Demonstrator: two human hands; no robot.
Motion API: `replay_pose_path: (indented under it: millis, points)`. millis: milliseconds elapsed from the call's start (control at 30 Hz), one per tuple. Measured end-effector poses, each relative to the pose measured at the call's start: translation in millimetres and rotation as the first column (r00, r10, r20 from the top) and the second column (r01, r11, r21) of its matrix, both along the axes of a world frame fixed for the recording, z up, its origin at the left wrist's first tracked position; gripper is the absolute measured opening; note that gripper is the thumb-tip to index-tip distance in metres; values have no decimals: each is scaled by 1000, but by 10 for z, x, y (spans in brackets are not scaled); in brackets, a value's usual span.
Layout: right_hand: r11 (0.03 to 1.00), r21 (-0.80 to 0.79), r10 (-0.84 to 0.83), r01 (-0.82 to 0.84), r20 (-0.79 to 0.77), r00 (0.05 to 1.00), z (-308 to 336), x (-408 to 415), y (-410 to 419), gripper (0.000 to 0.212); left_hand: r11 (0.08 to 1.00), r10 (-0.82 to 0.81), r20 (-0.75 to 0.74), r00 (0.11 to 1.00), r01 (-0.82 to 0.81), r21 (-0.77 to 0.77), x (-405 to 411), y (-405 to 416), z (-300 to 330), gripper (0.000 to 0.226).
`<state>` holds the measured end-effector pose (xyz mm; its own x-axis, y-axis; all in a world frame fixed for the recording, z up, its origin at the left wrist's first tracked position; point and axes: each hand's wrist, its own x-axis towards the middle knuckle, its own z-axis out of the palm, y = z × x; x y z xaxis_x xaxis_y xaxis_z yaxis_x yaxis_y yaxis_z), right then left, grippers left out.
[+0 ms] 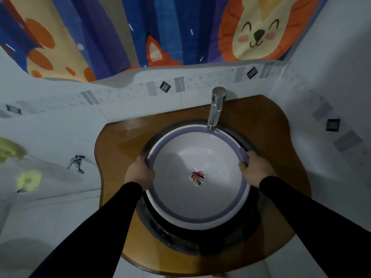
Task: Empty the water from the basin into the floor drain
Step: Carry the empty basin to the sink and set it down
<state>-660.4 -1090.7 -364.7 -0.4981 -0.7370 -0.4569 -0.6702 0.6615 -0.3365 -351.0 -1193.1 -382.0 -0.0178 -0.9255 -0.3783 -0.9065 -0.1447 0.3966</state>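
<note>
A round white basin (197, 197) with a purple rim and a leaf print on its bottom sits in the dark sink bowl, under the tap. Clear water lies inside it. My left hand (140, 173) grips the rim on the left side. My right hand (254, 168) grips the rim on the right side, by a small purple handle. Both arms wear black sleeves. No floor drain is in view.
A chrome faucet (215, 108) stands behind the basin, its spout just over the far rim. The sink sits in an amber glass counter (120, 149). Tiled walls close in behind and right; a wall tap (77, 163) is at left. A colourful animal curtain (160, 31) hangs above.
</note>
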Motion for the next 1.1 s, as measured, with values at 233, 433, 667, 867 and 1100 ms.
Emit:
replay_pose_path:
  millis: [233,433,667,867,1100]
  points:
    - [996,74,46,-40,-90,995,-149,22,-15,35,995,-94,149,984,87,55,-56,30,-131,9]
    - [990,123,91,-69,-179,980,-211,42,-11,34,990,-139,213,967,133,43,-68,38,-248,11]
    - [987,162,49,-21,-173,984,-193,72,-53,30,993,-118,217,969,113,36,-63,33,-278,11]
    - [997,76,42,-27,-201,979,-220,52,-46,32,986,-111,214,971,81,144,-50,22,-299,21]
    - [987,159,26,7,-201,979,-307,31,-101,36,994,-95,178,979,82,78,-34,16,-348,19]
